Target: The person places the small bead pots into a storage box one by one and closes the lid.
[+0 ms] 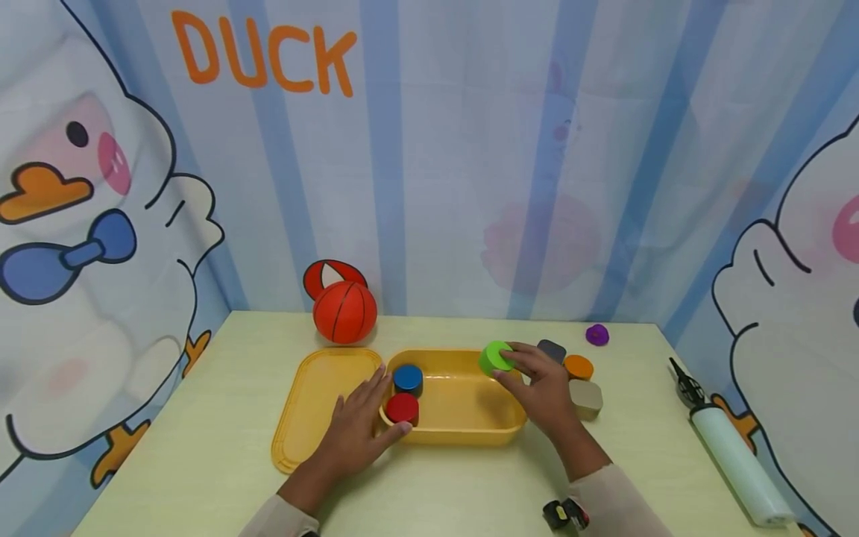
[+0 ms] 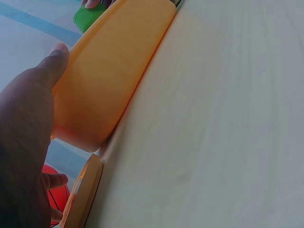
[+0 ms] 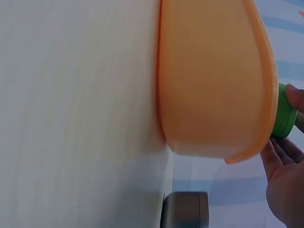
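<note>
A yellow rectangular tub (image 1: 463, 435) stands mid-table, holding a blue round block (image 1: 408, 379) and a red round block (image 1: 403, 409) at its left end. My right hand (image 1: 546, 388) pinches a bright green round block (image 1: 495, 358) between thumb and fingers over the tub's right end. In the right wrist view the green block (image 3: 283, 111) shows just past the tub's rim. My left hand (image 1: 359, 432) rests against the tub's left end with fingers extended, its thumb (image 2: 59, 54) along the rim in the left wrist view.
A yellow lid (image 1: 302, 403) lies left of the tub. Right of it sit a beige block (image 1: 586, 399), an orange round block (image 1: 579, 367) and a dark grey block (image 1: 552, 350). Farther back are a red ball (image 1: 345, 313) and a purple toy (image 1: 597, 335). A hand pump (image 1: 741, 466) lies far right.
</note>
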Motion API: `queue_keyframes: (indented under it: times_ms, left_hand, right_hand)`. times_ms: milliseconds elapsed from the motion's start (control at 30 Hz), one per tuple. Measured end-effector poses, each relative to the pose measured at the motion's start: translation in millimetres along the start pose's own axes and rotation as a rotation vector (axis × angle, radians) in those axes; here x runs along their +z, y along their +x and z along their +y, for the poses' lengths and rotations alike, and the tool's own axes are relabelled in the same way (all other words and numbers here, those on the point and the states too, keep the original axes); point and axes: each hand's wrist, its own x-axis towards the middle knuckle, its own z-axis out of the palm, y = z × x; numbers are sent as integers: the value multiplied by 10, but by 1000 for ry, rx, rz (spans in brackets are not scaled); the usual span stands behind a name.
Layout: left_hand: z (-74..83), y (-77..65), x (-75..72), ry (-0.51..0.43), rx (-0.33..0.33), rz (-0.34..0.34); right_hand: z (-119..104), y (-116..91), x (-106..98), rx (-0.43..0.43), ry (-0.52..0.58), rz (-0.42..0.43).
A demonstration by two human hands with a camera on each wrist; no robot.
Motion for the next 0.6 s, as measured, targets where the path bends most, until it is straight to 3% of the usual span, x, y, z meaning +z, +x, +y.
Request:
queue_keyframes:
  times_ms: [600]
  left_hand:
    - [-7,10,6,-1,-5,7]
  right_hand:
    - [-149,94,343,139,55,-95]
